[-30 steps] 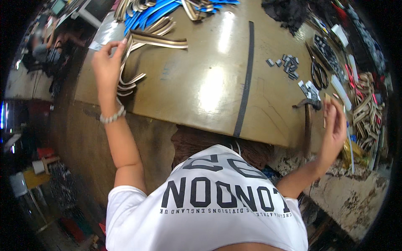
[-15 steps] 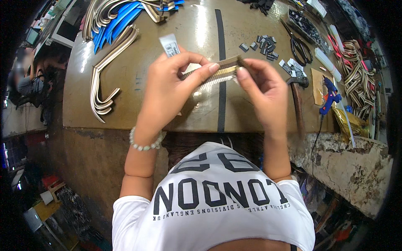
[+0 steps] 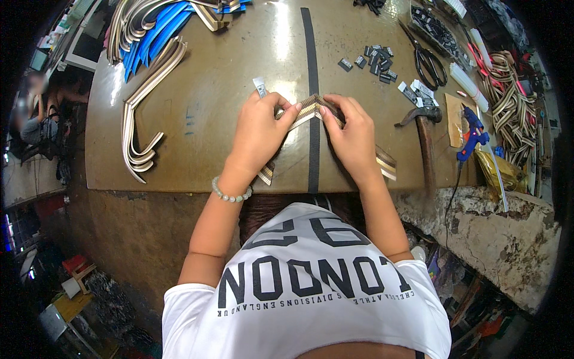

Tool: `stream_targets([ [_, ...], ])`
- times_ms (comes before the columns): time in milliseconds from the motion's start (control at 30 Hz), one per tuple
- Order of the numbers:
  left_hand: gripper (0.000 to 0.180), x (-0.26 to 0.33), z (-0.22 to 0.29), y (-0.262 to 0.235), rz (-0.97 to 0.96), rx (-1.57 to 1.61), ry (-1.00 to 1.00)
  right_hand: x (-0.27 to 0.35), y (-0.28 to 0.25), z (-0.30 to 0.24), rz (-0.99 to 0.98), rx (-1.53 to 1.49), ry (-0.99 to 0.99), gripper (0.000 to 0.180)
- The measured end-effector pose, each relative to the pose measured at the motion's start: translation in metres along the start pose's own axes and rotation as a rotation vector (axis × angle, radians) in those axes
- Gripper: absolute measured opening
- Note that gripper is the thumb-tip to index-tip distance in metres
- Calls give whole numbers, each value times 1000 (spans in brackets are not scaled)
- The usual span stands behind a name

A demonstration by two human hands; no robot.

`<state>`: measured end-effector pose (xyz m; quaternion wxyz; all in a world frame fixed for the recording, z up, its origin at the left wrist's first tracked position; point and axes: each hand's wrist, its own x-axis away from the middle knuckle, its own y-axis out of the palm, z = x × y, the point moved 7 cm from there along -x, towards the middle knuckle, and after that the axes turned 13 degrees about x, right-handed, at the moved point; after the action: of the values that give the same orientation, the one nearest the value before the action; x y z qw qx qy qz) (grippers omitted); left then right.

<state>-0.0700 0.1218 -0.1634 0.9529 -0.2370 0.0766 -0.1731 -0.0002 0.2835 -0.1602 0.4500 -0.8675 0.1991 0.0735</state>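
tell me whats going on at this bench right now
A person at a brown worktable holds a striped webbing strap in both hands, folded into a peak over a black strip lying on the table. The left hand and right hand pinch it near the fold, its ends trailing toward the table edge. Scissors, a hammer and a blue glue gun lie to the right.

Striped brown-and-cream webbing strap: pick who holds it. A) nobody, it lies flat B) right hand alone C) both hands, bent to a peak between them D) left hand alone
C: the left hand and right hand both pinch the striped brown-and-cream webbing strap, which peaks between their fingertips.
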Motion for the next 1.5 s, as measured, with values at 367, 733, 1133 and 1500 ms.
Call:
stream_targets([
  [367,15,19,36,16,-19,-392,425,14,4,-28,-1,557,-248,29],
  [733,25,19,20,13,-154,-190,329,77,-223,249,848,446,644,75],
  [1133,24,17,5,11,-46,-51,268,-11,-130,64,59,-257,118,42],
  [1500,24,16,6,10,-28,-73,294,-45,-53,19,-434,-86,122,45],
])
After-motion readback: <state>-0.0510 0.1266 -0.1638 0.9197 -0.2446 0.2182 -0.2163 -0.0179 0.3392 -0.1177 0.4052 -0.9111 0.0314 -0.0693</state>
